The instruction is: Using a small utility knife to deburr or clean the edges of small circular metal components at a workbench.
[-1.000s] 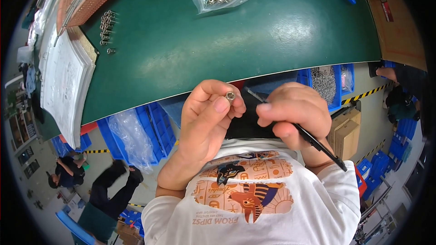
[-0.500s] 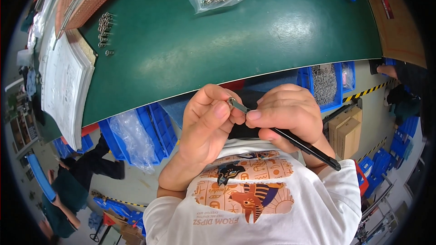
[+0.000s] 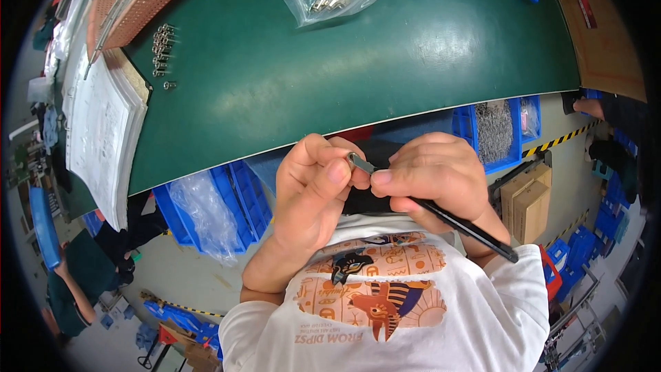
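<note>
The hands are now pressing closer together than a second ago, when the small metal part point(image 3: 359, 162) was sitting plainly between the fingertips of the left hand point(image 3: 317, 186); the right hand point(image 3: 437, 179) has been sliding in until its thumb is meeting the part, so the fitting work seems to be tightening up. The left hand is pinching the part between thumb and forefinger, held near the chest, just off the near edge of the green counter point(image 3: 358, 62). The right hand is clamping a thin black tool point(image 3: 461, 224), its shaft trailing back to the right over the wrist; its tip is probably touching the part, though the fingers are hiding the contact. Both wrists are bending inward, knuckles facing the counter.
</note>
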The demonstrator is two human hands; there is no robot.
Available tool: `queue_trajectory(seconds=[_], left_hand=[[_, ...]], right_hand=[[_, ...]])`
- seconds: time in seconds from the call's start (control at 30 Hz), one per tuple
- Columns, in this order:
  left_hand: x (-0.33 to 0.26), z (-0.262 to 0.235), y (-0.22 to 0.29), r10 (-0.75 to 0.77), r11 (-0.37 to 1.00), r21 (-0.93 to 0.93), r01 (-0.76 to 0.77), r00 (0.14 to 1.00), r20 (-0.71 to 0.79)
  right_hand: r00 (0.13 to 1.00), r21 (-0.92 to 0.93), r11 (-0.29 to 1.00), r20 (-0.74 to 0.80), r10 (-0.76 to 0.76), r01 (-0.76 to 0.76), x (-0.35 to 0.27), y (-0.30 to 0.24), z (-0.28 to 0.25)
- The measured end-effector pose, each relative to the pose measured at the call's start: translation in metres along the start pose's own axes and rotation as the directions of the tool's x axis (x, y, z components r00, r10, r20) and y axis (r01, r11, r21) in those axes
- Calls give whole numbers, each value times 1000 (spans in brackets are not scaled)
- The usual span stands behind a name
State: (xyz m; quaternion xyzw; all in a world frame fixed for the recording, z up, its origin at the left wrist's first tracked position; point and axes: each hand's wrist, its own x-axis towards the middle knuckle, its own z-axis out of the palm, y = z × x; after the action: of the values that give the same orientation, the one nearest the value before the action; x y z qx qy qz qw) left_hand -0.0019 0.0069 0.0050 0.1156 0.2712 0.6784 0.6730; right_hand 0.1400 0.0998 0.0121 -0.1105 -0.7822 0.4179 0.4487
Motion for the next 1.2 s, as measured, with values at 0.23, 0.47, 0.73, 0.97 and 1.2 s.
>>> queue_trajectory(seconds=[0.23, 0.47, 0.73, 0.97, 1.2], left_hand=[[-1, 3, -3, 91, 993, 70, -90, 996, -10], [0, 3, -2, 97, 988, 126, -90, 994, -50], [-1, 8, 0, 98, 961, 267, -70, 991, -93], [-1, 6, -1, 114, 963, 255, -91, 991, -77], [1, 7, -2, 180, 963, 215, -159, 980, -80]], right_hand=[[995, -332, 938, 48, -86, 97, -1, 6, -5], [999, -28, 999, 40, -23, 25, -1, -1, -5], [997, -88, 995, 62, -39, 45, -1, -3, -5], [999, -83, 996, 38, -25, 28, -3, -1, -2], [999, -109, 993, -8, -51, 50, -3, 0, -10]])
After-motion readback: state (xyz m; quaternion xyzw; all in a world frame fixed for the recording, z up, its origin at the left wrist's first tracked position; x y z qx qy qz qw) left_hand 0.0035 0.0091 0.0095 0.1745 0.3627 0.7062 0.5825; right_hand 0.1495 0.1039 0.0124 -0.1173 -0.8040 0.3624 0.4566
